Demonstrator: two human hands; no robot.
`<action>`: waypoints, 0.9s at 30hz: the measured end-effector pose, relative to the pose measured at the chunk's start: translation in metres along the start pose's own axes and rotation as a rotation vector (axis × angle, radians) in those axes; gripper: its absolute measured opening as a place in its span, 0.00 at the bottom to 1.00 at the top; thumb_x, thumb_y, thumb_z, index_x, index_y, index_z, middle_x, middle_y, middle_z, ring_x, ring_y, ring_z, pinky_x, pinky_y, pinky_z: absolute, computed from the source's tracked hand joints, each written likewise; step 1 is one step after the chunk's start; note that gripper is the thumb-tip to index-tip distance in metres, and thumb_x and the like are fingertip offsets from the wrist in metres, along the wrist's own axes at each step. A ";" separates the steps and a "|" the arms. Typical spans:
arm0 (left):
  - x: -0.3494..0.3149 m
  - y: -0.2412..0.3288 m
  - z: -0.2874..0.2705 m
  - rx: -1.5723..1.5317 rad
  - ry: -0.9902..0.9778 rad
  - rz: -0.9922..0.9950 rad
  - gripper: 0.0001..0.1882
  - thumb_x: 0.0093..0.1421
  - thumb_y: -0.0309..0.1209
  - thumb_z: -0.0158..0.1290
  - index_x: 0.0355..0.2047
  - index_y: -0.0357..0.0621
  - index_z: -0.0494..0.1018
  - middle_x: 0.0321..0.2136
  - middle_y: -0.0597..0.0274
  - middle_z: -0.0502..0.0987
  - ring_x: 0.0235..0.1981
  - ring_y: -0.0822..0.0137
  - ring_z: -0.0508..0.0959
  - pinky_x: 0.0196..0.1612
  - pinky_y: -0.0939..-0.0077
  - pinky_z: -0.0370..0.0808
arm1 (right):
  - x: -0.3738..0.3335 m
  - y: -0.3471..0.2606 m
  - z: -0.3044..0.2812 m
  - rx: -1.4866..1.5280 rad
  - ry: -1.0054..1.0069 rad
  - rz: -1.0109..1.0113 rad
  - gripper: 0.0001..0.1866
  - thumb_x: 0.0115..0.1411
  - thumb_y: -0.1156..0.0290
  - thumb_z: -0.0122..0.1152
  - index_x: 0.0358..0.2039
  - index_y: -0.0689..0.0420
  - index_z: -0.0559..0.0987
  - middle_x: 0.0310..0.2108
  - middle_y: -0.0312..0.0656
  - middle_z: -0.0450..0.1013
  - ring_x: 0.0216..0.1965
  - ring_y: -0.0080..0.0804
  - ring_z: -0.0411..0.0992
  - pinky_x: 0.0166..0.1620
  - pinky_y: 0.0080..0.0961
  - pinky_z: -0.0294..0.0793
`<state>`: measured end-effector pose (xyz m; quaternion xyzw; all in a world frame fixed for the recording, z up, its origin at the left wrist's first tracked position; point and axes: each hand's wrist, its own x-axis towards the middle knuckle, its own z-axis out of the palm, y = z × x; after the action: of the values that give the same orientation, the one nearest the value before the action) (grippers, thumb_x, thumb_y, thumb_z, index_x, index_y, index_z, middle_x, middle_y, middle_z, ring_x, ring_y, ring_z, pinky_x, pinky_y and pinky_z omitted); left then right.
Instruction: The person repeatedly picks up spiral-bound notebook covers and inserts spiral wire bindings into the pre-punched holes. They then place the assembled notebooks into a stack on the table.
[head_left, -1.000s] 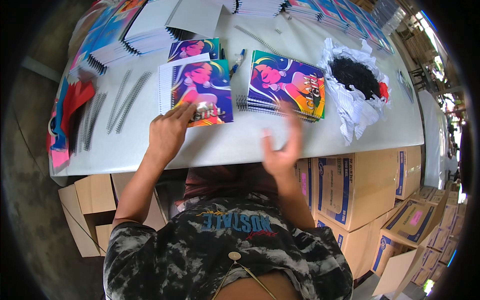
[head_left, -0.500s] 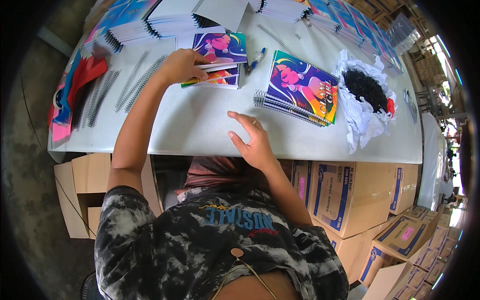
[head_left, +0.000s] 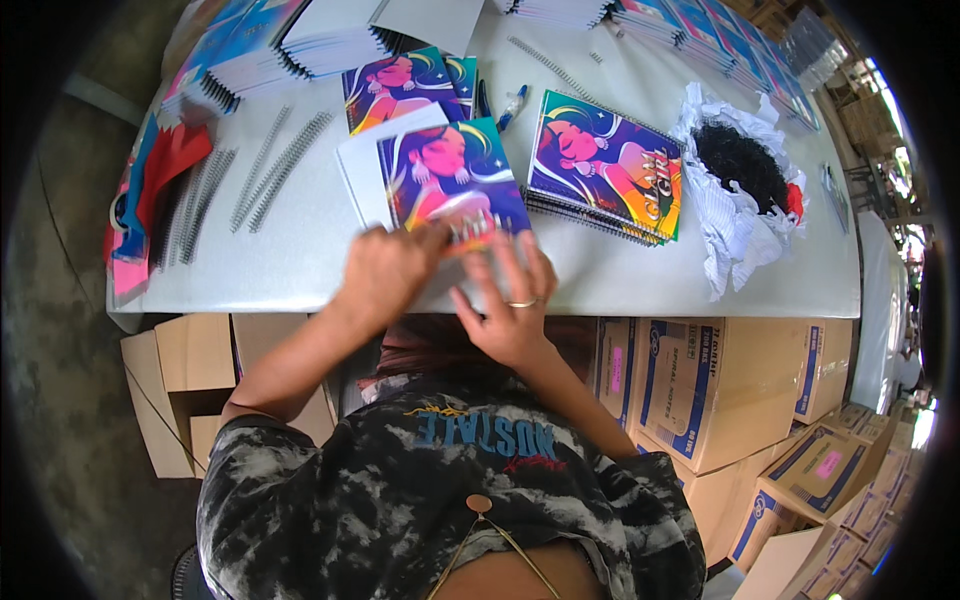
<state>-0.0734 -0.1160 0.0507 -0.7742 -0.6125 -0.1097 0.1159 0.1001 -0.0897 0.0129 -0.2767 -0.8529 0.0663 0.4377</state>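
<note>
My left hand (head_left: 388, 268) is closed on the near left corner of an unbound notebook (head_left: 455, 175) with a purple illustrated cover. White sheets (head_left: 365, 165) stick out from the notebook's left side. My right hand (head_left: 510, 300) touches the same notebook's near edge, its fingers spread and the thumb apart. Just beyond lie more notebooks (head_left: 385, 85) with the same cover, partly covered by the one I hold. To the right is a stack of spiral-bound notebooks (head_left: 605, 165) with matching covers. A blue pen (head_left: 513, 107) rests between the two groups.
Loose wire spirals (head_left: 290, 170) lie at the left, beside red cloth (head_left: 180, 155) and a blue tape dispenser (head_left: 128, 215). Crumpled white paper (head_left: 735, 250) holds a black tangle (head_left: 740, 165) at the right. Bound stacks (head_left: 335, 50) line the back. Cardboard boxes (head_left: 735, 380) stand below the table.
My left hand has drawn a notebook from the far pile toward me. My right hand, earlier apart from everything, now touches its near edge.
</note>
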 end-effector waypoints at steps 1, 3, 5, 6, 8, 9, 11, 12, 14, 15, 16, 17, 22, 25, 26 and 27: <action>-0.013 0.011 0.006 -0.041 -0.012 0.022 0.08 0.47 0.32 0.52 0.29 0.46 0.71 0.13 0.64 0.72 0.15 0.66 0.75 0.18 0.72 0.70 | 0.010 -0.007 -0.007 -0.071 -0.164 -0.116 0.27 0.51 0.72 0.53 0.54 0.54 0.66 0.55 0.45 0.61 0.58 0.42 0.56 0.55 0.43 0.53; -0.019 0.019 0.007 -0.067 -0.084 -0.078 0.09 0.44 0.30 0.53 0.28 0.46 0.71 0.14 0.64 0.72 0.16 0.66 0.75 0.19 0.71 0.70 | 0.025 -0.013 -0.009 -0.035 -0.401 -0.134 0.27 0.52 0.72 0.49 0.55 0.55 0.65 0.52 0.47 0.64 0.54 0.42 0.61 0.56 0.41 0.53; -0.024 0.021 0.006 -0.124 -0.105 -0.156 0.09 0.42 0.29 0.54 0.27 0.45 0.71 0.15 0.65 0.73 0.16 0.66 0.75 0.19 0.71 0.70 | 0.026 -0.003 0.003 -0.051 -0.489 -0.170 0.27 0.51 0.73 0.49 0.55 0.55 0.64 0.50 0.47 0.66 0.52 0.42 0.65 0.56 0.40 0.54; -0.026 0.020 0.004 -0.169 -0.093 -0.182 0.09 0.41 0.28 0.55 0.26 0.45 0.70 0.15 0.65 0.73 0.16 0.65 0.75 0.19 0.70 0.70 | 0.028 -0.002 0.007 -0.099 -0.427 -0.118 0.25 0.51 0.74 0.49 0.53 0.56 0.67 0.44 0.46 0.71 0.46 0.39 0.69 0.54 0.36 0.58; -0.029 0.021 -0.007 -0.323 -0.188 -0.308 0.15 0.39 0.30 0.59 0.31 0.46 0.74 0.20 0.59 0.75 0.23 0.58 0.76 0.29 0.69 0.72 | 0.020 0.011 0.021 0.012 -0.409 -0.032 0.21 0.51 0.74 0.50 0.48 0.56 0.71 0.40 0.43 0.73 0.45 0.36 0.70 0.53 0.35 0.60; -0.029 0.016 -0.014 -0.362 -0.138 -0.260 0.19 0.39 0.31 0.60 0.35 0.45 0.73 0.26 0.56 0.75 0.29 0.58 0.76 0.35 0.67 0.71 | 0.017 0.018 0.025 0.064 -0.398 0.015 0.20 0.50 0.73 0.50 0.46 0.56 0.72 0.38 0.42 0.74 0.44 0.35 0.71 0.52 0.35 0.61; -0.032 -0.003 -0.032 -0.425 -0.040 -0.176 0.28 0.39 0.34 0.62 0.44 0.44 0.71 0.38 0.52 0.75 0.42 0.56 0.74 0.46 0.64 0.67 | 0.027 0.024 0.019 0.216 -0.235 0.015 0.14 0.48 0.77 0.53 0.38 0.56 0.77 0.34 0.40 0.76 0.40 0.35 0.73 0.45 0.32 0.68; -0.030 -0.012 -0.047 -0.482 0.142 -0.265 0.35 0.40 0.37 0.63 0.50 0.43 0.66 0.46 0.50 0.69 0.49 0.56 0.68 0.52 0.62 0.61 | 0.031 0.024 0.013 0.318 -0.191 0.105 0.14 0.48 0.79 0.53 0.37 0.57 0.77 0.34 0.40 0.76 0.39 0.36 0.74 0.43 0.31 0.69; -0.036 -0.036 -0.059 -0.786 0.477 -0.339 0.45 0.40 0.34 0.62 0.58 0.40 0.54 0.57 0.49 0.59 0.59 0.55 0.57 0.60 0.62 0.49 | 0.035 0.026 0.009 0.597 -0.071 0.334 0.13 0.49 0.83 0.54 0.36 0.58 0.78 0.33 0.42 0.77 0.34 0.35 0.75 0.37 0.25 0.72; -0.038 -0.052 -0.058 -1.037 0.630 -0.318 0.48 0.41 0.29 0.61 0.61 0.39 0.49 0.60 0.48 0.54 0.61 0.55 0.53 0.62 0.62 0.45 | 0.036 0.028 -0.002 0.761 -0.088 0.468 0.10 0.53 0.81 0.56 0.36 0.60 0.78 0.33 0.40 0.77 0.33 0.26 0.74 0.38 0.21 0.71; -0.038 -0.056 -0.054 -1.105 0.613 -0.371 0.47 0.41 0.27 0.59 0.61 0.38 0.48 0.59 0.48 0.54 0.62 0.55 0.53 0.62 0.63 0.44 | 0.033 0.033 -0.002 0.859 -0.059 0.519 0.09 0.54 0.80 0.56 0.36 0.61 0.78 0.32 0.39 0.77 0.33 0.23 0.73 0.38 0.20 0.70; -0.038 -0.060 -0.047 -1.174 0.588 -0.422 0.46 0.41 0.25 0.57 0.61 0.37 0.47 0.59 0.47 0.54 0.62 0.56 0.52 0.63 0.63 0.43 | 0.032 0.037 -0.002 0.958 -0.025 0.578 0.08 0.55 0.79 0.57 0.36 0.62 0.78 0.32 0.38 0.76 0.33 0.19 0.71 0.39 0.19 0.69; -0.031 -0.040 0.033 -1.565 0.356 -0.719 0.22 0.46 0.13 0.48 0.45 0.37 0.66 0.40 0.63 0.72 0.45 0.68 0.70 0.51 0.74 0.63 | 0.006 0.060 0.008 0.961 -0.433 0.736 0.13 0.51 0.77 0.63 0.39 0.63 0.76 0.34 0.37 0.75 0.36 0.18 0.70 0.41 0.18 0.70; -0.039 -0.034 0.048 -1.544 0.425 -0.720 0.20 0.49 0.15 0.48 0.45 0.38 0.66 0.38 0.61 0.73 0.42 0.68 0.71 0.49 0.75 0.65 | 0.011 0.058 -0.005 0.982 -0.362 0.699 0.14 0.50 0.78 0.63 0.39 0.64 0.75 0.36 0.38 0.75 0.36 0.18 0.70 0.41 0.19 0.70; -0.037 -0.030 0.047 -1.558 0.431 -0.680 0.19 0.50 0.15 0.48 0.44 0.38 0.66 0.39 0.61 0.72 0.43 0.69 0.71 0.49 0.75 0.65 | 0.020 0.054 -0.008 1.135 -0.190 0.647 0.15 0.49 0.78 0.64 0.39 0.64 0.74 0.36 0.39 0.75 0.37 0.18 0.70 0.40 0.19 0.70; -0.035 -0.027 0.047 -1.575 0.407 -0.681 0.19 0.50 0.15 0.48 0.44 0.37 0.65 0.40 0.61 0.72 0.44 0.69 0.71 0.50 0.75 0.65 | 0.023 0.053 -0.010 1.169 -0.147 0.645 0.16 0.49 0.78 0.64 0.39 0.63 0.74 0.36 0.39 0.75 0.36 0.18 0.70 0.40 0.18 0.70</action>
<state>-0.1060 -0.1276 -0.0037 -0.3700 -0.5241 -0.6643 -0.3836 0.1194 -0.0343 0.0163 -0.2301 -0.5789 0.6632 0.4147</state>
